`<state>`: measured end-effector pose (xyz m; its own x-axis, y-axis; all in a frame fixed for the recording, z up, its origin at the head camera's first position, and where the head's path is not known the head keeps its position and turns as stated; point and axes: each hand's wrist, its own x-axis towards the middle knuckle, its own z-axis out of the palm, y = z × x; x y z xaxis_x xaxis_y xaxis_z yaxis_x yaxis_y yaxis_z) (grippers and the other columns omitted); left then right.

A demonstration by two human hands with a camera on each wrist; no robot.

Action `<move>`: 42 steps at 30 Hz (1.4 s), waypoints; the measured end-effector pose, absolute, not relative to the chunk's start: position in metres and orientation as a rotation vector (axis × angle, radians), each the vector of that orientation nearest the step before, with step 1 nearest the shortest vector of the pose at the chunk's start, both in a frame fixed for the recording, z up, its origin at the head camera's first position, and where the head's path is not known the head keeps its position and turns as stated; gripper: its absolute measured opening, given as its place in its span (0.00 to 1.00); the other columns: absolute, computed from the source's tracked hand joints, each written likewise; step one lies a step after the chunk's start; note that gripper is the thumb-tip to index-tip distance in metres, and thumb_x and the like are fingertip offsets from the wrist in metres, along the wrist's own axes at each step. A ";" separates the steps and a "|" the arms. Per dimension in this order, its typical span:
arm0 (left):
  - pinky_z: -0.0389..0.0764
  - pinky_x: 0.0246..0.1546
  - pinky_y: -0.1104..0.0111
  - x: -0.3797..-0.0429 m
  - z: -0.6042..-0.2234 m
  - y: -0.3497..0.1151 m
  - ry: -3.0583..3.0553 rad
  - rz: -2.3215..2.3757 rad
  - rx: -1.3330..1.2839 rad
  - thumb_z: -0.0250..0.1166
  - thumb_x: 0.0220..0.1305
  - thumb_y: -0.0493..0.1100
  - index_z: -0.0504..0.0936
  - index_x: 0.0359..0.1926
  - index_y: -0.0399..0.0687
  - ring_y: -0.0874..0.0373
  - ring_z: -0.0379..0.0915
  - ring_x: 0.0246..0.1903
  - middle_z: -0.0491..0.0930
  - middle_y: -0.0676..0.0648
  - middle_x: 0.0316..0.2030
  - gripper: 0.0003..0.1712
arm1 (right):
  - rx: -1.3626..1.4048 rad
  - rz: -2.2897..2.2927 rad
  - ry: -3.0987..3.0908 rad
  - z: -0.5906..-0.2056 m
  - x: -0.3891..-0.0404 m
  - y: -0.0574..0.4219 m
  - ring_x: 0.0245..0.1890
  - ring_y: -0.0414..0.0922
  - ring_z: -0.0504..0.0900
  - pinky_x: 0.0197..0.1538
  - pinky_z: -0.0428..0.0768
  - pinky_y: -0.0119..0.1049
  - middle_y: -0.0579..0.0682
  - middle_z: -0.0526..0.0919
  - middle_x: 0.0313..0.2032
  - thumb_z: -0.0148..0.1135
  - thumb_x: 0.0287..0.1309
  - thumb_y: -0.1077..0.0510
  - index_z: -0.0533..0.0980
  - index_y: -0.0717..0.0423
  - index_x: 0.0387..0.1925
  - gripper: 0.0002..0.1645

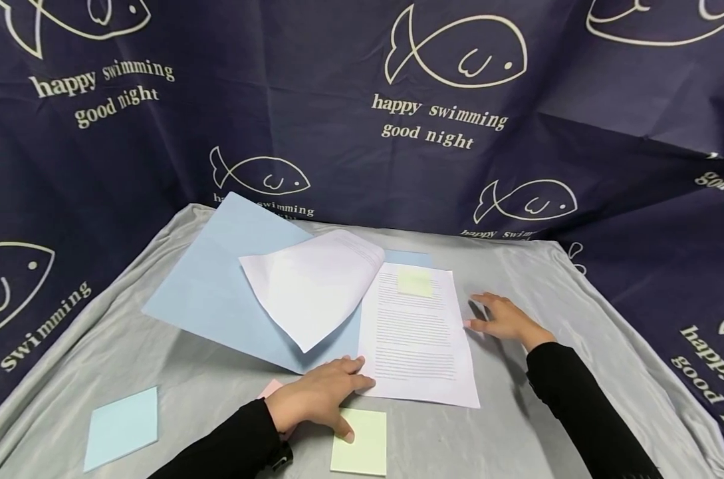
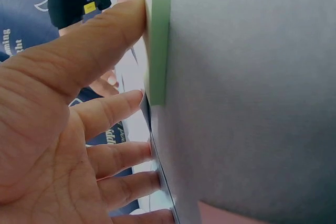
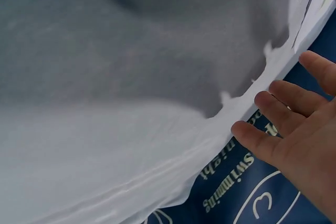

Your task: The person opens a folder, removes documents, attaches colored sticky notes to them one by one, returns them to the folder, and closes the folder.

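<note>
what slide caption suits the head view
Left hand and right hand near a printed page bearing a pale green sticky note.

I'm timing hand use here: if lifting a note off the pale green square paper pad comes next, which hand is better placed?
Probably the left hand: its thumb lies over the pale green square paper pad. The right hand is farther off, beside the white printed paper sheet.

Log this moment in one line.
left hand: thumb over green pad, near printed sheet; right hand: beside printed sheet; pale note: on printed sheet
</note>
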<state>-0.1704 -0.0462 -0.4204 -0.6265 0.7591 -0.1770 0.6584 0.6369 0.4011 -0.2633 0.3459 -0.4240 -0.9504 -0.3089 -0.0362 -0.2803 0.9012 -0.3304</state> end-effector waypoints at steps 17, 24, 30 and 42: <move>0.60 0.59 0.54 -0.171 -0.420 -0.051 2.519 0.449 1.151 0.77 0.36 0.57 0.72 0.61 0.53 0.41 0.55 0.63 0.60 0.40 0.65 0.47 | -0.447 -0.435 2.976 -0.431 -0.257 0.348 0.55 0.70 0.64 0.54 0.63 0.59 0.74 0.67 0.55 0.65 0.51 0.48 0.69 0.74 0.55 0.38; 0.60 0.59 0.56 -0.173 -0.411 -0.056 2.531 0.496 1.235 0.74 0.37 0.60 0.74 0.60 0.51 0.42 0.56 0.62 0.61 0.39 0.64 0.46 | -0.451 -0.457 2.978 -0.433 -0.256 0.350 0.55 0.71 0.63 0.54 0.63 0.60 0.75 0.66 0.55 0.65 0.51 0.48 0.69 0.74 0.55 0.39; 0.63 0.57 0.54 -0.162 -0.399 -0.072 2.583 0.569 1.242 0.74 0.37 0.59 0.73 0.60 0.51 0.43 0.58 0.62 0.62 0.38 0.64 0.46 | -0.422 -0.422 2.983 -0.434 -0.256 0.354 0.55 0.72 0.62 0.54 0.61 0.61 0.75 0.66 0.56 0.65 0.51 0.49 0.68 0.73 0.56 0.38; 0.71 0.47 0.50 -0.134 -0.397 -0.143 2.671 0.628 1.068 0.81 0.21 0.51 0.72 0.60 0.52 0.44 0.64 0.58 0.65 0.41 0.62 0.55 | -0.420 -0.422 2.986 -0.433 -0.253 0.349 0.55 0.74 0.62 0.53 0.62 0.62 0.76 0.65 0.56 0.66 0.52 0.48 0.69 0.73 0.55 0.38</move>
